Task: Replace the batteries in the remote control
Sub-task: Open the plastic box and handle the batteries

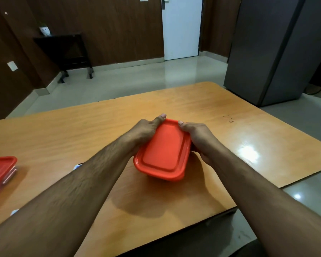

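A box with a red lid [163,151] is held a little above the middle of the wooden table [211,115], its lid on and its contents hidden. My left hand [144,131] grips its left side with the thumb on the far rim. My right hand [198,135] grips its right side, thumb on the far corner. No remote control or batteries show. A small white and blue thing [77,166] peeks out from behind my left forearm; I cannot tell what it is.
A second box with a red lid [0,170] sits at the table's left edge. Another small white thing [14,212] lies near my left elbow. The table's right edge and near corner are close. A grey cabinet [274,51] stands beyond on the right.
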